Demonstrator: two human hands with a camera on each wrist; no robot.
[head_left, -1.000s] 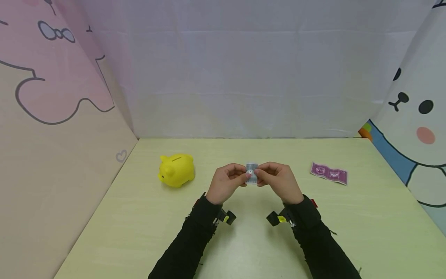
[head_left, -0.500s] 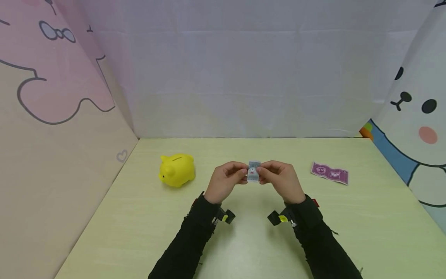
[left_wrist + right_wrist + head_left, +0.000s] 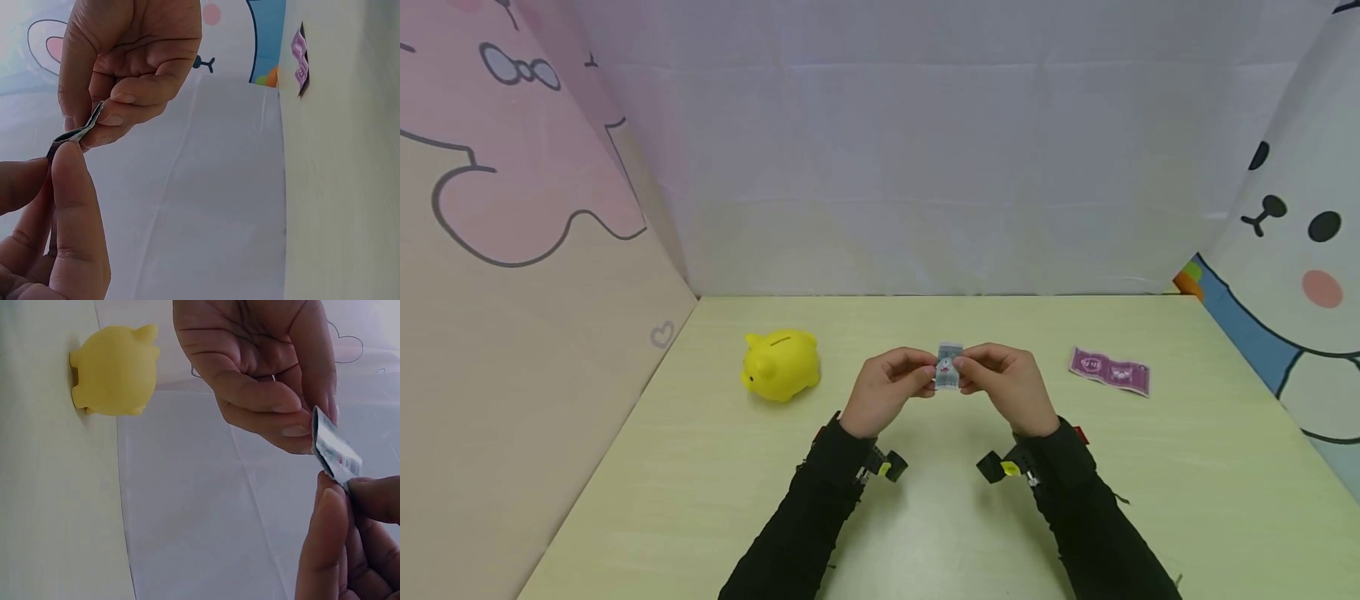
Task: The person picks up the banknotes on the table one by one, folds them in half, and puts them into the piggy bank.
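A small grey-blue toy banknote (image 3: 948,364), folded, is held up between both hands over the middle of the table. My left hand (image 3: 887,393) pinches its left edge between thumb and fingers. At the right edge, my right hand (image 3: 1009,392) pinches it the same way. The left wrist view shows the note (image 3: 78,132) edge-on, its folded layers slightly apart. From the right wrist the note's flat side (image 3: 337,450) faces the camera, and fingertips hide part of both ends. A yellow piggy bank (image 3: 781,367) with a slot on top stands left of the hands.
A purple toy banknote (image 3: 1109,372) with creases lies on the pale table (image 3: 925,533) to the right. Behind the table hangs a white sheet (image 3: 880,167). Printed cartoon panels stand at the left and right sides.
The folded banknote has shifted slightly to the right and up, with both hands moving along with it. Piggy bank and purple banknote stay where they were.
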